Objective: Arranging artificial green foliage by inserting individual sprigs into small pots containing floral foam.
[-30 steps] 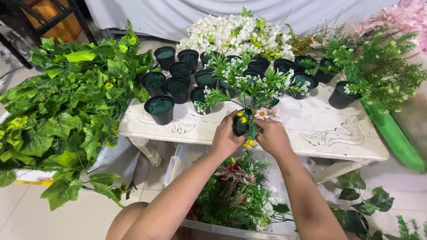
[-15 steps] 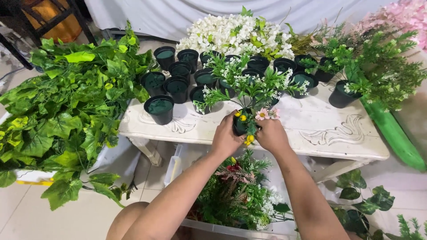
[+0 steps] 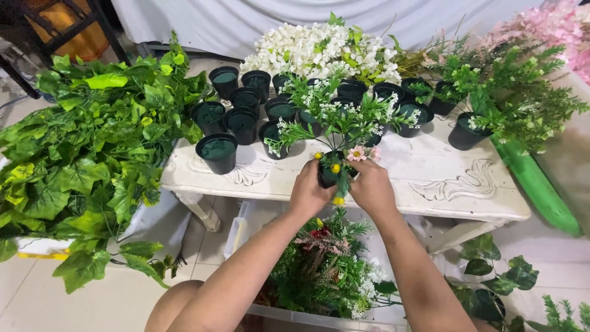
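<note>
Both hands meet at the front edge of a white carved table (image 3: pixel 430 184). My left hand (image 3: pixel 309 192) and my right hand (image 3: pixel 371 187) close around a small black pot (image 3: pixel 327 175). The pot carries green sprigs with tiny white blooms (image 3: pixel 335 117), yellow button flowers and a pink daisy (image 3: pixel 356 153). A yellow flower hangs below between the hands. Most of the pot is hidden by my fingers.
Several black pots with green foam (image 3: pixel 217 152) stand on the table's left and back. A white flower heap (image 3: pixel 319 49) lies behind. A leafy green vine pile (image 3: pixel 86 154) is left, fern-filled pots (image 3: pixel 516 104) right, and a clear bin of foliage (image 3: pixel 326 270) sits below.
Both hands stay on the pot; they have shifted only slightly, and the flowers sit almost as before.
</note>
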